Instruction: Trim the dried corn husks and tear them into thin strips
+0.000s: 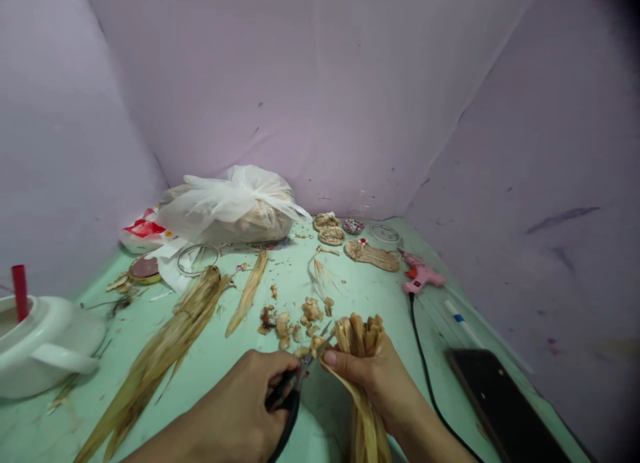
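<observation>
My left hand (253, 399) is closed around the dark handles of a pair of scissors (295, 389). Their metal blades point up and to the right, close by my other thumb. A bundle of dried corn husks (363, 339) is gripped in my right hand (383, 376), its trimmed ends upward and its long strips hanging below. Pale cut scraps (285, 326) lie scattered on the table just beyond the blades. Whether the blades touch a husk, I cannot tell.
More long husks (170, 343) lie at left, beside a white pot (55, 346). A white plastic bag (240, 206) sits at the back. On the right are a pink glue gun (423, 274), a woven sole shape (373, 256), a marker (463, 323) and a phone (505, 403).
</observation>
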`<state>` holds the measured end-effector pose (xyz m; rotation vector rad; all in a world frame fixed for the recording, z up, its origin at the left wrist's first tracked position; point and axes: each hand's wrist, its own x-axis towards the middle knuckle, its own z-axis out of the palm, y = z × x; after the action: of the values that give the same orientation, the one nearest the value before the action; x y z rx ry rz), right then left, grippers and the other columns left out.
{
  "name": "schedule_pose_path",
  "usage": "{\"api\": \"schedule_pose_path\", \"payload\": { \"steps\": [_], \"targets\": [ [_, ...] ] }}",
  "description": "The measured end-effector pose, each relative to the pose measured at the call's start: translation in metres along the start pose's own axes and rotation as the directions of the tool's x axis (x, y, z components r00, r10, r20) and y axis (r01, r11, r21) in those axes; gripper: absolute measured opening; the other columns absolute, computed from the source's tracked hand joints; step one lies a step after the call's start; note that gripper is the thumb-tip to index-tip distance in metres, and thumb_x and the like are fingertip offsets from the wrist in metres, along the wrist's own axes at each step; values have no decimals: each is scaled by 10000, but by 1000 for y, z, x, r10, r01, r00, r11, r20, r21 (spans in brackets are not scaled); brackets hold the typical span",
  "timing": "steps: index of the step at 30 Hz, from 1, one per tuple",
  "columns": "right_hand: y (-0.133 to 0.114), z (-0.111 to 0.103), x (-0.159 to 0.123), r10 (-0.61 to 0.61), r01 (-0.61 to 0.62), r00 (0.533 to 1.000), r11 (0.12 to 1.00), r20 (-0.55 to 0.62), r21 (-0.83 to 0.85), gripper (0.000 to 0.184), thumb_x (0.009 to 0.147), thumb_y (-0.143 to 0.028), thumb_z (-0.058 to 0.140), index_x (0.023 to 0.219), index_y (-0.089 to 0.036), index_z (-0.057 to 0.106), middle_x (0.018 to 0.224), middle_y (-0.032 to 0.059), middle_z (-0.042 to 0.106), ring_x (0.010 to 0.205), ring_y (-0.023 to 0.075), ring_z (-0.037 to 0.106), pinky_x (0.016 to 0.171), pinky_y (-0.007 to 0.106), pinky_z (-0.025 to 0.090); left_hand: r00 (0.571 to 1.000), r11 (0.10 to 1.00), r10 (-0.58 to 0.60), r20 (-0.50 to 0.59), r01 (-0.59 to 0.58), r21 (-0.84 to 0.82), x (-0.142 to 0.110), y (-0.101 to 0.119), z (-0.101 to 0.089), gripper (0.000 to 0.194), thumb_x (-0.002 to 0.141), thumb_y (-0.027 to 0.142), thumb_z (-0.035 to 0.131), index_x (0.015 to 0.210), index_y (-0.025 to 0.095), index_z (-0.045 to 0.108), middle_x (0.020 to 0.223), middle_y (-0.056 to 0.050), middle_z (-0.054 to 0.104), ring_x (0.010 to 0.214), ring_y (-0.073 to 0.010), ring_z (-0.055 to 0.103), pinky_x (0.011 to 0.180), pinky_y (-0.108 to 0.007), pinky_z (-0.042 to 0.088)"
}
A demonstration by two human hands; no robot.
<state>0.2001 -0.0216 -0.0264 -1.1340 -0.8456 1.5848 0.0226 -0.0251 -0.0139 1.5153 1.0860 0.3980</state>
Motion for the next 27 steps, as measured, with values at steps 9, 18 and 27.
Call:
{"api": "schedule_pose_path", "payload": {
  "steps": [9, 18, 27],
  "targets": [
    [3, -2, 2, -7, 7, 1000, 997, -6, -80, 291, 561, -275, 771, 775, -103, 676, 677, 77, 669, 573, 179, 588, 560, 299, 487, 980, 963, -158, 118, 179, -202, 1, 2, 0, 185, 613, 156, 493, 797, 166, 514, 606, 42, 533, 444, -59, 427, 405, -160, 299],
    [-2, 3, 0, 4, -5, 1000, 996, -14, -92, 255, 529, -241, 774, 714, -118, 649, 623, 29, 626, 550, 135, 539, 535, 247, 442, 986, 984, -139, 90, 147, -96, 3, -4, 0, 147, 637, 211, 497, 777, 169, 504, 602, 38, 493, 480, -75, 443, 406, -166, 318],
    [-3, 9, -3, -40, 44, 999, 984, 27, -175, 199, 537, -246, 750, 577, -132, 592, 501, -32, 502, 474, 86, 417, 479, 221, 371, 963, 947, -214, 167, 246, -207, 2, -3, 0, 258, 546, 129, 482, 801, 171, 478, 668, 24, 525, 453, -75, 461, 357, -164, 304]
  ]
}}
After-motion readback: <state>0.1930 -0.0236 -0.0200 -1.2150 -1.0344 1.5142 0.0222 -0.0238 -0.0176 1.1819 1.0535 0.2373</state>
